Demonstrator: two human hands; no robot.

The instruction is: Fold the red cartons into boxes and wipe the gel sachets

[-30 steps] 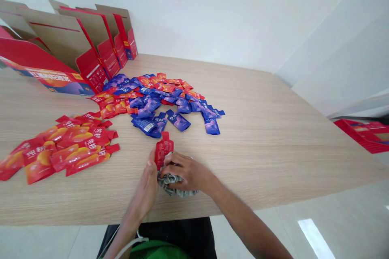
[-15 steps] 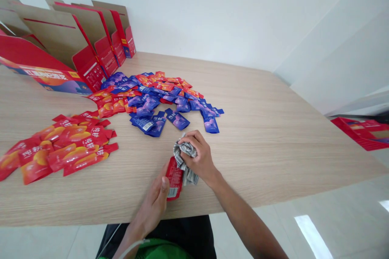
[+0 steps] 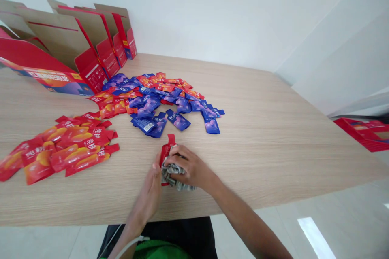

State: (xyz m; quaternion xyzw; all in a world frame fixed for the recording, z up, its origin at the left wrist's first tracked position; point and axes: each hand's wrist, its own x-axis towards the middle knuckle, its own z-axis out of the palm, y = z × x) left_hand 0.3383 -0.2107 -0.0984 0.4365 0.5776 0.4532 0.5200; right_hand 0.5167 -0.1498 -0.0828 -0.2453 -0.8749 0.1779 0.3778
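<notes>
A red pouch (image 3: 166, 150) with a narrow spout end lies near the table's front edge, that end pointing away from me. Along its left side, my left hand (image 3: 151, 190) grips the edge, thumb on top and the other fingers partly hidden. My right hand (image 3: 192, 168) is closed on a crumpled grey striped cloth (image 3: 174, 174) pressed against the pouch's face. The cloth and fingers cover most of the lower pouch.
On the left lies a spread of red pouches (image 3: 75, 141). Further back is a mixed heap of blue pouches (image 3: 148, 105) and red-orange ones. Open cardboard boxes (image 3: 63, 77) stand at the back left. A red box (image 3: 361, 133) is beyond the table's right edge.
My right hand and the cloth have moved left and toward me, down the pouch. The pouch's spout end, covered by the cloth before, now shows.
</notes>
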